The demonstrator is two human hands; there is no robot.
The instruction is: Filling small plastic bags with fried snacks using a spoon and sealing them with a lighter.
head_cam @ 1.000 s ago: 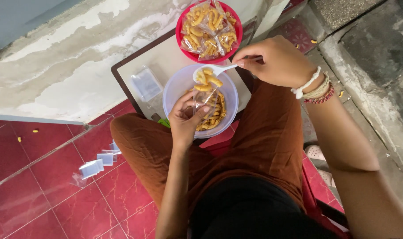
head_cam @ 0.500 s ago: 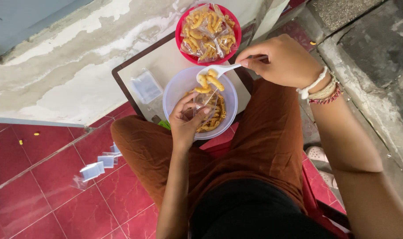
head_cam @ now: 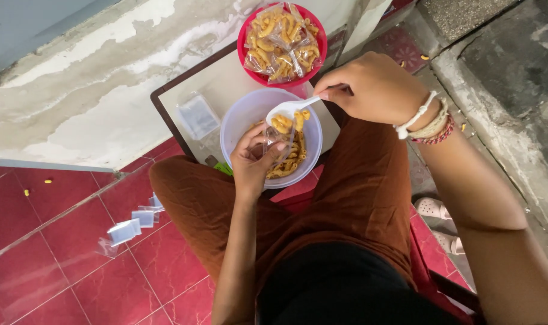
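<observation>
right hand (head_cam: 376, 90) grip: white plastic spoon (head_cam: 292, 108) is being pinched by its handle, loaded with macaroni snacks | spoon is being lowered since half a second ago, now at the mouth of the small clear bag (head_cam: 280, 141) | left hand (head_cam: 256, 162) grip: bag is being held open over the white bowl (head_cam: 259, 114) | filled bags are lying in the red bowl (head_cam: 319, 45) beyond

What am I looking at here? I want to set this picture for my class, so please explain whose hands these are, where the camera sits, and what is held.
The camera sits on a person's head and looks down at their lap. The right hand holds a white spoon loaded with fried macaroni snack. The left hand holds a small clear bag open over a white bowl of the snack. A red bowl behind holds filled bags. Both stand on a tray. Empty bags lie on the red floor.
</observation>
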